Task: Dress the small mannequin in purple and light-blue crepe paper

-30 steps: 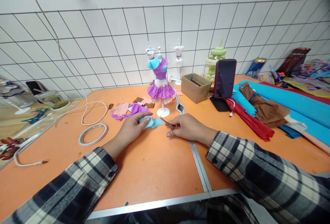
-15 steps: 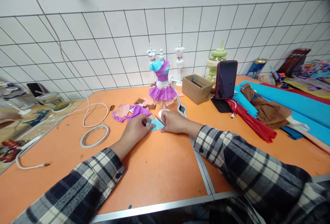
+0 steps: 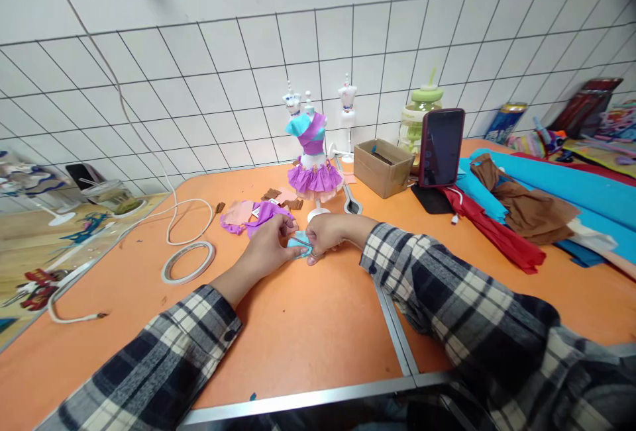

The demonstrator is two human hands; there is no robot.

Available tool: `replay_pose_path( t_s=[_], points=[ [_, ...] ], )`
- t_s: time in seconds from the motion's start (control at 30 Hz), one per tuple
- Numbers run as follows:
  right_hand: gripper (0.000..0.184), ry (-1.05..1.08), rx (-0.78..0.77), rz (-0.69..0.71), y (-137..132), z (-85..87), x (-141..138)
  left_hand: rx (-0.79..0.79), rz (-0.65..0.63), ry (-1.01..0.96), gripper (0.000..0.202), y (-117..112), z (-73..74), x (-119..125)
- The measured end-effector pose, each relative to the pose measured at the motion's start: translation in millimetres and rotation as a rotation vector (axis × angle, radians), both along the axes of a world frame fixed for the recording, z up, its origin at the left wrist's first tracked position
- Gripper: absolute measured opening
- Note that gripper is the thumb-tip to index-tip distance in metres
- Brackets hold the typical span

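Note:
Over the middle of the orange table, my left hand (image 3: pixel 271 243) is closed, its thumb and fingers pinching a small light-blue piece of crepe paper (image 3: pixel 299 237). My right hand (image 3: pixel 328 232) is closed around a slim grey tool, which looks like tweezers (image 3: pixel 301 241); its tip lies across the blue paper toward my left fingers. Part of the paper and most of the tool are hidden by the hands. Just behind them stands a small white dress form (image 3: pixel 314 160) wearing a blue and purple top and a ruffled purple skirt. Purple crepe scraps (image 3: pixel 261 214) lie beside my left hand.
A roll of tape (image 3: pixel 188 263) and a white cable (image 3: pixel 171 219) lie to the left. Behind, right of centre, are a cardboard box (image 3: pixel 382 169), a propped phone (image 3: pixel 441 148) and a green-lidded bottle (image 3: pixel 421 116). Red (image 3: pixel 501 239), brown and blue crepe paper covers the right side.
My right hand has turned and come in closer to my left, bringing the grey tool's angle flatter across the blue paper. The view has tilted slightly.

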State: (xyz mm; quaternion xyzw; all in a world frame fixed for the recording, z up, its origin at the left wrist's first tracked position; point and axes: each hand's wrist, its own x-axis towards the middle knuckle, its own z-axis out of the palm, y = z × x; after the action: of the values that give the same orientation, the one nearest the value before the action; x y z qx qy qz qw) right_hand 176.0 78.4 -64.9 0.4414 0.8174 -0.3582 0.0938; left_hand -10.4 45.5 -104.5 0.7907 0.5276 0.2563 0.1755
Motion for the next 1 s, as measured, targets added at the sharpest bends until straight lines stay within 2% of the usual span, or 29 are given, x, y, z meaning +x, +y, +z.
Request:
replay_pose_path(
  t_s=[0.17,0.27,0.33,0.4,0.47,0.57,0.7,0.83,0.9,1.0],
  points=[
    [0.042,0.034,-0.189,0.021,10.1,-6.7,4.1,-0.001,-0.040,-0.002,0.046,-0.5,3.3,1.7],
    [0.034,0.103,-0.174,0.001,6.3,-7.6,10.6,0.001,-0.058,-0.006,0.043,-1.7,4.5,1.8],
    [0.031,0.170,-0.068,-0.041,-2.9,-8.9,15.9,0.000,-0.075,-0.006,0.041,-1.8,4.0,0.7],
    [0.029,0.244,0.127,-0.077,-16.0,-12.8,21.0,0.001,-0.090,0.009,0.040,-1.5,2.8,-1.2],
    [0.022,0.319,0.413,-0.020,-29.4,-18.8,25.6,0.013,-0.098,0.019,0.039,-0.7,1.2,-3.4],
    [0.020,0.327,0.629,0.070,-41.8,-28.4,30.9,0.028,-0.113,0.012,0.040,0.9,-1.4,-6.4],
    [0.019,0.299,0.667,0.105,-39.0,-36.9,33.5,-0.008,-0.110,-0.044,0.040,2.1,-4.1,-8.3],
    [0.019,0.257,0.753,0.106,-35.1,-39.9,32.3,-0.036,-0.035,-0.130,0.033,-0.2,-0.4,-5.8],
    [0.019,0.237,0.819,0.097,-37.9,-39.0,32.4,0.023,0.045,-0.142,0.030,-3.2,7.6,-5.3],
    [0.020,0.264,0.888,0.050,-46.2,-34.5,36.9,0.169,0.160,-0.080,0.034,-12.6,30.3,-14.9]
  ],
)
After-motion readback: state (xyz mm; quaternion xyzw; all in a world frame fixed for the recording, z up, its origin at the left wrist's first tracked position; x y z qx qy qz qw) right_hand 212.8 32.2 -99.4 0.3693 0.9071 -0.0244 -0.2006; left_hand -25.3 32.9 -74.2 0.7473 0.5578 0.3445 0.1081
